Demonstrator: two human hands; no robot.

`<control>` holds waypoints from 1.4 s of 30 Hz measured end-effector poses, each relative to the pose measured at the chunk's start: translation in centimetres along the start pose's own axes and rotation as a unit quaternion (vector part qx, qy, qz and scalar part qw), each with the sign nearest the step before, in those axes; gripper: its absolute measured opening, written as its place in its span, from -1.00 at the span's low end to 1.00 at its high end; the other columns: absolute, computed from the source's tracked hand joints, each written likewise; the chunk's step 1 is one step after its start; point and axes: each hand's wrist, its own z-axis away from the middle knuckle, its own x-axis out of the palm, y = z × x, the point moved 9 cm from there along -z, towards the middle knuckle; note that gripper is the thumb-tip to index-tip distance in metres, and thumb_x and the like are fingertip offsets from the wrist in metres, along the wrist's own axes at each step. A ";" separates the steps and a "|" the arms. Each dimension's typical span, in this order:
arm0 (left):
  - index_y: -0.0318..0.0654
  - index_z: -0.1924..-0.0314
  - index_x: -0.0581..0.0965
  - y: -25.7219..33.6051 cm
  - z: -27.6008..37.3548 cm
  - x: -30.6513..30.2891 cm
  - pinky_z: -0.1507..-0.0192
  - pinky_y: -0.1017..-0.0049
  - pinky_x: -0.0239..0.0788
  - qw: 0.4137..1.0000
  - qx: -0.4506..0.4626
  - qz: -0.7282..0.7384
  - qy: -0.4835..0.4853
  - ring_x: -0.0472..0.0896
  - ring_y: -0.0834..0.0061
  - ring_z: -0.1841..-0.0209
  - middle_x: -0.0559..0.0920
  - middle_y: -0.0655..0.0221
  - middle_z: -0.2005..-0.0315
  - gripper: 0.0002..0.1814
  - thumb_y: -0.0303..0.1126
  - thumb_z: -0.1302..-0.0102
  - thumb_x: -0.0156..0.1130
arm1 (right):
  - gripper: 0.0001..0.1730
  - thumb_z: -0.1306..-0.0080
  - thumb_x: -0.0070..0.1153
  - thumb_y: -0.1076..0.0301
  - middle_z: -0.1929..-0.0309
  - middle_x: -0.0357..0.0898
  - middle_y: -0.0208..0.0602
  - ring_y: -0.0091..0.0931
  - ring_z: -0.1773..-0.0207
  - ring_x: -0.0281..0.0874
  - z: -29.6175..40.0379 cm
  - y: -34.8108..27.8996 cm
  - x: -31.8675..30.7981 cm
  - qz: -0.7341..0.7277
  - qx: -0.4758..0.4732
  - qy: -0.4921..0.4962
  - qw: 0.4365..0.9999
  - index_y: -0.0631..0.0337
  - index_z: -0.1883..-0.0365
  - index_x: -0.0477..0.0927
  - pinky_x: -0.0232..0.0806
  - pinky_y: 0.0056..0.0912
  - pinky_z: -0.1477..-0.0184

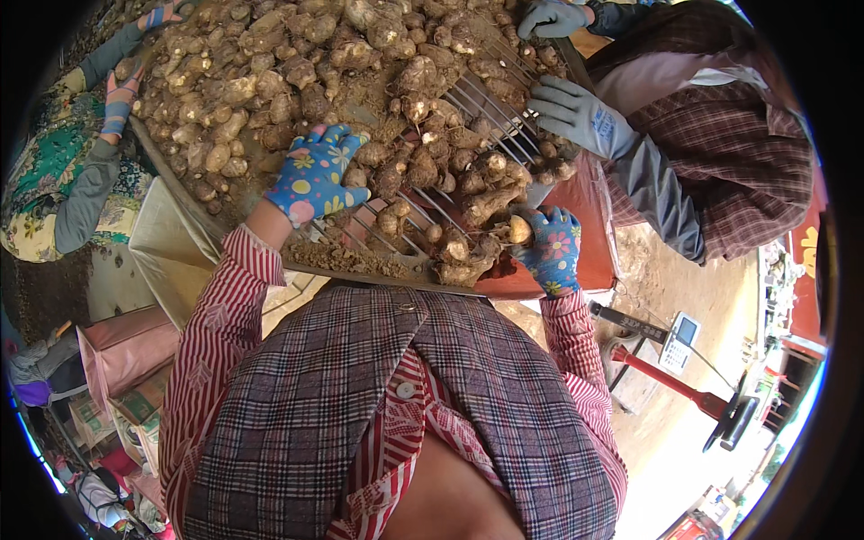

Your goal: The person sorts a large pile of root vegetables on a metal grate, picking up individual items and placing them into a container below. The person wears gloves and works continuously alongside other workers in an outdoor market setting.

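Soil-covered taro corms lie heaped over a sorting table, part of which is a metal bar grate. My left hand, in a blue flowered glove, rests palm down with its fingers spread at the heap's near side, beside the grate's bars; nothing shows in its grasp. At the table's near right corner my right hand, gloved alike, has its fingers curled around a small corm next to a larger clump. How firmly it holds the corm is partly hidden.
A co-worker's grey-gloved hand touches corms at the right; another co-worker's striped glove is at the left. A red container stands under the right corner. A platform scale is at the right, a pink container at lower left.
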 end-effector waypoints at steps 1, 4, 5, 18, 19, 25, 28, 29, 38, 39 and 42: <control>0.05 -0.63 0.20 0.6 -1.2 0.0 -0.56 0.05 0.12 1.000 0.020 0.007 -0.003 0.22 -0.10 -0.57 0.32 0.10 -0.53 0.07 0.14 -0.19 0.46 | -0.37 0.00 0.56 0.07 0.03 0.62 -0.17 -0.15 -0.04 0.60 1.3 2.5 0.7 -0.072 0.067 -0.023 0.995 0.03 -0.06 0.69 0.45 -0.08 -0.03; 0.10 -0.69 0.02 3.0 -4.9 1.3 -0.57 0.00 0.08 0.995 0.075 0.043 -0.057 0.15 -0.19 -0.59 0.20 -0.01 -0.59 0.21 0.20 -0.18 0.48 | -0.17 -0.04 0.62 0.07 -0.19 0.59 -0.11 -0.11 -0.19 0.58 5.7 5.5 -0.7 -0.092 0.150 0.031 0.984 0.07 -0.28 0.57 0.44 -0.03 -0.21; -0.07 -0.67 0.04 4.1 -5.8 2.1 -0.58 0.02 0.09 0.992 0.088 0.047 -0.076 0.15 -0.18 -0.60 0.22 -0.05 -0.57 0.21 0.29 -0.21 0.42 | -0.16 -0.05 0.61 0.10 -0.20 0.59 -0.10 -0.11 -0.20 0.58 6.4 5.6 -1.2 -0.105 0.161 0.053 0.980 0.08 -0.30 0.56 0.44 -0.03 -0.22; -0.30 -0.66 -0.19 19.7 -7.1 6.6 -0.57 0.12 0.11 0.942 0.120 0.297 -0.098 0.10 -0.20 -0.61 0.04 -0.30 -0.58 0.26 0.09 -0.31 0.43 | -0.46 -0.27 0.43 0.50 -0.14 0.66 -0.12 -0.26 -0.15 0.69 6.5 4.7 -3.5 -0.278 0.212 0.185 0.919 0.28 -0.22 0.59 0.52 -0.24 -0.19; -0.29 -0.66 -0.17 21.2 -7.1 6.4 -0.58 0.12 0.08 0.928 0.163 0.318 -0.103 0.10 -0.20 -0.62 0.06 -0.28 -0.58 0.25 0.11 -0.31 0.42 | -0.47 -0.27 0.42 0.51 -0.13 0.66 -0.11 -0.26 -0.15 0.69 5.4 4.1 -4.0 -0.282 0.193 0.183 0.922 0.29 -0.21 0.59 0.51 -0.25 -0.20; -0.16 -0.21 0.61 13.3 -9.8 -1.8 -0.35 0.16 0.40 0.904 0.179 0.348 0.171 0.56 0.05 -0.28 0.61 0.06 -0.19 -0.52 -0.14 -0.37 0.43 | -0.53 -0.28 0.41 0.51 -0.11 0.68 -0.11 -0.26 -0.10 0.71 3.6 2.4 -5.4 -0.272 0.151 0.193 0.930 0.28 -0.16 0.62 0.53 -0.27 -0.15; -0.26 -0.40 0.43 3.5 -12.9 -2.6 -0.42 0.06 0.31 0.953 -0.029 0.178 0.242 0.38 -0.11 -0.43 0.47 -0.06 -0.33 -0.28 -0.01 -0.39 0.39 | -0.55 -0.28 0.41 0.50 -0.07 0.70 -0.12 -0.27 -0.08 0.72 2.8 2.1 -4.4 -0.285 0.170 0.161 0.930 0.27 -0.14 0.65 0.53 -0.28 -0.14; -0.28 -0.48 0.35 1.8 -14.2 -0.7 -0.45 0.05 0.28 0.973 -0.050 0.160 0.160 0.35 -0.13 -0.46 0.47 -0.08 -0.34 -0.17 0.05 -0.39 0.37 | -0.58 -0.28 0.40 0.50 -0.05 0.71 -0.13 -0.26 -0.06 0.72 1.8 1.3 -4.5 -0.311 0.168 0.153 0.923 0.28 -0.12 0.66 0.54 -0.28 -0.12; 0.07 -0.67 0.09 12.5 -9.1 4.4 -0.36 0.26 0.39 0.884 0.173 0.432 -0.050 0.53 0.22 -0.31 0.51 0.14 -0.37 -0.11 -0.37 -0.45 0.31 | -0.62 -0.32 0.41 0.29 0.01 0.74 -0.17 -0.21 0.06 0.73 -4.5 -3.2 -2.7 -0.297 0.068 0.139 0.942 0.17 -0.09 0.70 0.54 -0.21 0.07; 0.07 -0.67 0.09 11.1 -8.5 4.4 -0.30 0.31 0.44 0.866 0.122 0.480 -0.069 0.53 0.34 -0.26 0.53 0.19 -0.33 -0.12 -0.38 -0.46 0.30 | -0.61 -0.32 0.42 0.28 0.01 0.74 -0.17 -0.21 0.05 0.73 -4.8 -3.5 -3.3 -0.294 0.050 0.150 0.943 0.16 -0.09 0.70 0.54 -0.20 0.06; 0.00 -0.63 0.19 5.3 -4.9 -1.4 -0.21 0.37 0.52 0.865 0.054 0.492 0.090 0.61 0.42 -0.11 0.60 0.23 -0.21 -0.23 -0.36 -0.50 0.25 | -0.63 -0.32 0.41 0.31 -0.01 0.73 -0.14 -0.17 -0.05 0.70 -3.9 -2.1 -3.0 -0.298 0.088 0.141 0.940 0.16 -0.08 0.69 0.52 -0.18 -0.07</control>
